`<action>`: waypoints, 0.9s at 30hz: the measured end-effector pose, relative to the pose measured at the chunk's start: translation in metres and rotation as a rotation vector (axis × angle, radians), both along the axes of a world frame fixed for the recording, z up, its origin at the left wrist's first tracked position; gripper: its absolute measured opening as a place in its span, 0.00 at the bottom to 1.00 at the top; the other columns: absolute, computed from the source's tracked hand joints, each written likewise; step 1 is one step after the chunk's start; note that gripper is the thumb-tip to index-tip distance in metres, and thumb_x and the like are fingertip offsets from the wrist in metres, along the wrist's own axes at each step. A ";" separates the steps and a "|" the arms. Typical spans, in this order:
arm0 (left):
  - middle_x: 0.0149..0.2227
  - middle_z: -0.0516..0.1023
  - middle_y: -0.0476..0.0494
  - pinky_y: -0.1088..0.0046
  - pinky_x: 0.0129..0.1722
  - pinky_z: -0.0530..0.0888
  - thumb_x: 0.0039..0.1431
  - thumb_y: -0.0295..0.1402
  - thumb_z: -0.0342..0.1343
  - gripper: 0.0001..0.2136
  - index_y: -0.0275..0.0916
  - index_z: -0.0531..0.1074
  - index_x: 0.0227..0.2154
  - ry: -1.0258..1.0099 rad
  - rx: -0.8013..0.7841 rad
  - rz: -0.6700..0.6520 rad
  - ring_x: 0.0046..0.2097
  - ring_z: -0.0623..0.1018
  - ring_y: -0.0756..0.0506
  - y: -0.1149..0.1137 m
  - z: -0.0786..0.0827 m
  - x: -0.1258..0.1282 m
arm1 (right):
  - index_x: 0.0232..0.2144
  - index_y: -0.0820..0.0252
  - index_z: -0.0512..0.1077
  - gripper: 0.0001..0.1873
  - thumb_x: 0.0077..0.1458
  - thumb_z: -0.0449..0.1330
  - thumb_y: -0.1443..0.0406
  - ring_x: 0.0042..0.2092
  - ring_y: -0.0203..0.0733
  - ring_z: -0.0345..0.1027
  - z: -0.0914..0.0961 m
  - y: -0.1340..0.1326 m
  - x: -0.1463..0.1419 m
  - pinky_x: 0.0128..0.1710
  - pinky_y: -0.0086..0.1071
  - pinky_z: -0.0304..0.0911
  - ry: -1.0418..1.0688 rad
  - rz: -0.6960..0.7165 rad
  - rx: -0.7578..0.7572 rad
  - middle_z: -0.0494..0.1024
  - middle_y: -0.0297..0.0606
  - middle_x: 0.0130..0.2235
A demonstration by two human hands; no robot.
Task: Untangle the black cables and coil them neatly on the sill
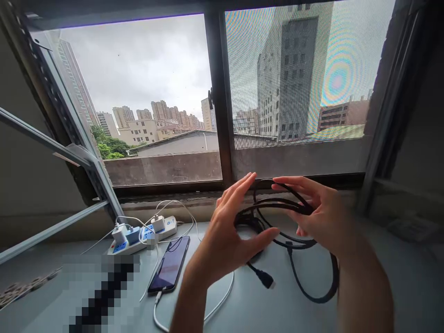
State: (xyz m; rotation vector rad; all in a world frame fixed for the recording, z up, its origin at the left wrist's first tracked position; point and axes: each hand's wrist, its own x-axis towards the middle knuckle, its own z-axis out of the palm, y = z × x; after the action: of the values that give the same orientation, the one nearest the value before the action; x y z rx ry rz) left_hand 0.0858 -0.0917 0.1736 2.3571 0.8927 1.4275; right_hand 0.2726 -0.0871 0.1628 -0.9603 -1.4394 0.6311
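A long black cable [277, 202] hangs in loose loops above the grey tabletop, and my right hand [321, 210] is closed around a bundle of its strands. My left hand [231, 233] is beside the loops on the left, fingers stretched out and thumb apart. It may touch the coil, but its palm side is partly hidden. One plug [266, 279] of the cable, shaped like an HDMI plug, points down right below my left thumb. A second black connector [289, 246] shows between the hands. Part of the coil lies behind my left hand.
Left of my hands lies a phone [169, 266] with a white charging cable [156, 307] plugged in. Behind it stands a power strip [169, 226] with several chargers and white wires. A metal frame [52, 138] rises at left. The window [227, 115] is behind the table.
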 end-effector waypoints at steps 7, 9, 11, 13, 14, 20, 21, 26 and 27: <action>0.45 0.75 0.40 0.69 0.49 0.69 0.56 0.37 0.59 0.23 0.37 0.67 0.53 -0.299 -0.259 -0.128 0.48 0.74 0.41 0.051 -0.031 0.025 | 0.34 0.51 0.78 0.11 0.44 0.65 0.69 0.15 0.27 0.60 0.009 -0.029 -0.010 0.10 0.22 0.58 0.155 -0.033 0.105 0.80 0.32 0.34; 0.29 0.77 0.41 0.73 0.36 0.72 0.56 0.42 0.59 0.14 0.34 0.74 0.34 -0.436 -0.376 -0.202 0.34 0.78 0.43 0.055 -0.036 0.035 | 0.30 0.52 0.78 0.08 0.45 0.66 0.68 0.16 0.28 0.62 0.008 -0.030 -0.012 0.12 0.22 0.61 0.189 -0.121 0.194 0.80 0.31 0.30; 0.14 0.67 0.44 0.76 0.23 0.68 0.54 0.48 0.57 0.22 0.36 0.65 0.15 -0.529 -0.535 -0.259 0.21 0.74 0.45 0.054 -0.041 0.043 | 0.30 0.53 0.78 0.07 0.44 0.67 0.68 0.18 0.31 0.66 0.007 -0.027 -0.013 0.16 0.23 0.64 0.173 -0.237 0.243 0.78 0.30 0.27; 0.08 0.53 0.49 0.77 0.17 0.61 0.51 0.52 0.57 0.29 0.39 0.53 0.08 -0.608 -0.667 -0.284 0.15 0.68 0.47 0.052 -0.043 0.048 | 0.32 0.53 0.78 0.10 0.44 0.67 0.69 0.22 0.34 0.71 0.005 -0.023 -0.012 0.20 0.24 0.68 0.117 -0.301 0.249 0.78 0.31 0.28; 0.07 0.50 0.51 0.78 0.15 0.57 0.49 0.51 0.59 0.30 0.39 0.50 0.08 -0.663 -0.699 -0.284 0.13 0.65 0.49 0.050 -0.043 0.049 | 0.35 0.52 0.78 0.12 0.44 0.67 0.69 0.24 0.35 0.72 0.004 -0.020 -0.010 0.22 0.24 0.69 0.086 -0.301 0.245 0.79 0.32 0.31; 0.09 0.46 0.57 0.80 0.11 0.46 0.42 0.40 0.64 0.29 0.38 0.45 0.10 -0.996 -0.730 -0.292 0.11 0.49 0.58 0.041 -0.030 0.040 | 0.52 0.50 0.70 0.31 0.43 0.68 0.60 0.19 0.31 0.65 0.002 -0.011 -0.001 0.17 0.26 0.67 -0.013 -0.114 0.084 0.75 0.29 0.27; 0.09 0.45 0.57 0.80 0.11 0.47 0.43 0.40 0.64 0.29 0.38 0.45 0.10 -0.999 -0.747 -0.309 0.11 0.49 0.58 0.041 -0.030 0.039 | 0.53 0.49 0.70 0.32 0.43 0.68 0.59 0.17 0.30 0.62 0.004 -0.014 -0.002 0.16 0.25 0.66 -0.001 -0.090 0.038 0.71 0.26 0.22; 0.11 0.57 0.51 0.79 0.16 0.62 0.50 0.44 0.57 0.22 0.38 0.56 0.12 -0.650 -0.885 -0.417 0.15 0.66 0.50 0.052 -0.052 0.053 | 0.53 0.48 0.68 0.25 0.51 0.62 0.62 0.10 0.27 0.49 0.017 -0.041 -0.017 0.07 0.19 0.50 0.191 -0.068 -0.042 0.60 0.19 0.12; 0.14 0.64 0.47 0.78 0.19 0.65 0.52 0.45 0.54 0.20 0.36 0.61 0.15 -0.538 -0.902 -0.428 0.18 0.70 0.48 0.055 -0.059 0.057 | 0.51 0.48 0.69 0.23 0.51 0.61 0.63 0.10 0.27 0.47 0.018 -0.045 -0.021 0.07 0.19 0.47 0.217 -0.084 -0.027 0.59 0.19 0.11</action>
State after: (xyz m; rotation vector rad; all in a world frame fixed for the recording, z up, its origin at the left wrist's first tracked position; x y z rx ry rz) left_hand 0.1426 -0.0370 0.1150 1.2997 0.6240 1.0625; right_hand 0.2518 -0.1324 0.1805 -0.9377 -1.1958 0.6723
